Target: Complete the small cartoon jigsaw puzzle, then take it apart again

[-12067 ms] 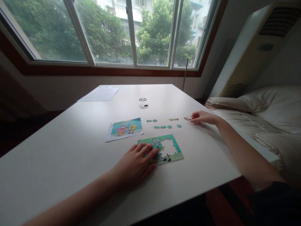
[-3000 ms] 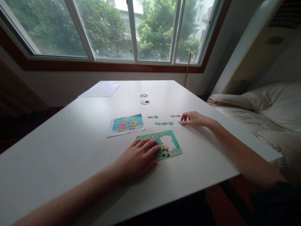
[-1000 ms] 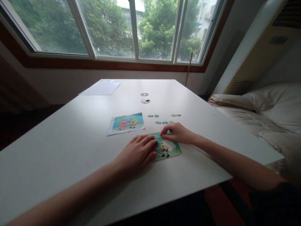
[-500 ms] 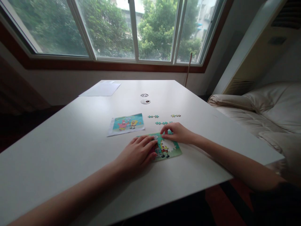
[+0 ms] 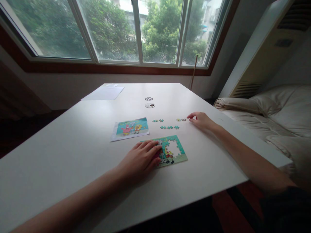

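Note:
A partly filled jigsaw puzzle lies on the white table near its front edge. My left hand rests flat on the puzzle's left part, fingers spread. Beyond it lie several loose teal pieces, a teal pair and a yellowish pair. My right hand reaches out to the right of the yellowish pair, fingers stretched toward it and holding nothing that I can see. A printed cartoon picture lies left of the loose pieces.
A sheet of paper lies at the table's far left. Two round cable openings sit mid-table. A stick leans under the window. A bed with pale bedding and an air conditioner stand to the right.
My right hand has left the puzzle's upper edge and moved out right to the yellowish pieces. The puzzle's hole looks smaller than three seconds ago. My left hand has stayed put.

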The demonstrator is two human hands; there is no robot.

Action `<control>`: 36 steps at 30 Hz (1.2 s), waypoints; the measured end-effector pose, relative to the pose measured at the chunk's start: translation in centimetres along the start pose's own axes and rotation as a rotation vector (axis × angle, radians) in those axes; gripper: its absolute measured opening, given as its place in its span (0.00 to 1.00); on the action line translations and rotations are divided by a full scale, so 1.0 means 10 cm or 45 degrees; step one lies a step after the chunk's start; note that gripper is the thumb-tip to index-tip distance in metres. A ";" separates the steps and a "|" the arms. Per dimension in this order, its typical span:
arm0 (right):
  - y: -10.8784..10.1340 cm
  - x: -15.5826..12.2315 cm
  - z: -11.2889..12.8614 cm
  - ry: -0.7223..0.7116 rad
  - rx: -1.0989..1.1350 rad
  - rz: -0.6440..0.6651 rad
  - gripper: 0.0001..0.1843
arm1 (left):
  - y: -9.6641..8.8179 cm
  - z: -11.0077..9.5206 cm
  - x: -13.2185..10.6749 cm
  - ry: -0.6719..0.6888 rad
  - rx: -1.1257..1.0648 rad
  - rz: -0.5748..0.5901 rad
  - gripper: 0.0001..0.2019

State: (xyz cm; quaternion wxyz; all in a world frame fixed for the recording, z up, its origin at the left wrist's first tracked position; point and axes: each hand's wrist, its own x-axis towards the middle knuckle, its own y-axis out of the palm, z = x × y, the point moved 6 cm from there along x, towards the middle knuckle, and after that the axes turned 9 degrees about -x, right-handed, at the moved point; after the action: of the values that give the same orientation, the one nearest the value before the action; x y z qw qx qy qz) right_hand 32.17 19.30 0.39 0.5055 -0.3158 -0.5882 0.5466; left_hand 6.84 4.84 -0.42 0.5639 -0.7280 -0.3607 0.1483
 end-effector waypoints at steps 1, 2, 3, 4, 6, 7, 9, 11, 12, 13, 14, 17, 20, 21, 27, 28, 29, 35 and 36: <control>0.03 0.00 -0.05 0.015 0.001 0.022 0.13 | 0.00 0.00 0.00 0.003 0.000 0.001 0.18; 0.06 0.01 -0.07 0.015 0.010 0.041 0.15 | 0.00 0.00 0.00 0.007 0.000 0.003 0.18; 0.09 0.01 -0.07 0.001 0.020 0.057 0.16 | 0.00 0.00 0.00 0.009 0.001 0.005 0.18; 0.11 0.01 -0.06 -0.020 0.029 0.070 0.16 | 0.00 0.00 -0.01 0.011 0.001 0.009 0.18; 0.14 0.01 -0.02 -0.067 0.034 0.083 0.16 | 0.00 0.00 0.00 0.008 0.001 0.015 0.18; 0.15 0.01 0.00 -0.084 0.030 0.082 0.16 | 0.00 0.00 0.00 0.006 0.000 0.018 0.18; 0.15 0.01 0.02 -0.093 0.023 0.078 0.14 | 0.00 0.00 0.00 0.001 -0.003 0.021 0.18; 0.15 0.01 0.02 -0.078 0.021 0.081 0.13 | 0.00 0.00 0.00 0.000 -0.006 0.018 0.18; 0.14 0.01 0.02 -0.063 0.022 0.082 0.13 | 0.00 -0.01 0.00 0.001 -0.006 0.016 0.18; 0.14 0.01 0.01 -0.047 0.026 0.083 0.13 | 0.00 -0.01 0.00 0.003 -0.003 0.014 0.18; 0.14 0.01 0.01 -0.031 0.032 0.083 0.13 | 0.00 0.00 0.00 0.003 0.000 0.011 0.18; 0.15 0.01 -0.01 0.014 0.078 0.130 0.12 | 0.01 0.01 0.00 0.001 0.005 0.016 0.18; 0.21 0.01 -0.03 0.047 0.165 0.244 0.12 | 0.01 0.01 -0.01 -0.004 0.000 0.020 0.19; 0.22 0.01 -0.04 0.052 0.191 0.260 0.12 | 0.01 0.01 -0.01 -0.003 0.000 0.020 0.19; 0.23 0.03 -0.04 0.056 0.214 0.252 0.14 | 0.01 0.01 -0.01 -0.001 0.004 0.003 0.18; 0.23 0.03 -0.03 0.056 0.216 0.258 0.14 | 0.01 0.01 -0.01 0.000 0.003 0.000 0.18; 0.23 0.03 -0.02 0.056 0.223 0.266 0.14 | 0.01 0.01 -0.01 0.003 0.000 -0.002 0.18; 0.23 0.00 0.02 0.033 0.329 0.333 0.14 | 0.01 0.01 -0.01 0.009 -0.006 0.016 0.18; 0.23 0.00 0.03 0.029 0.351 0.337 0.15 | 0.00 0.01 -0.01 0.009 -0.006 0.017 0.18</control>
State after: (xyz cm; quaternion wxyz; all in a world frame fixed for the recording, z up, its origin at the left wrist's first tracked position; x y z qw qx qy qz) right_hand 31.49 19.67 -1.80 0.4742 -0.3246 -0.4552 0.6801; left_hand 6.79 4.84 -0.48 0.5623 -0.7322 -0.3544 0.1487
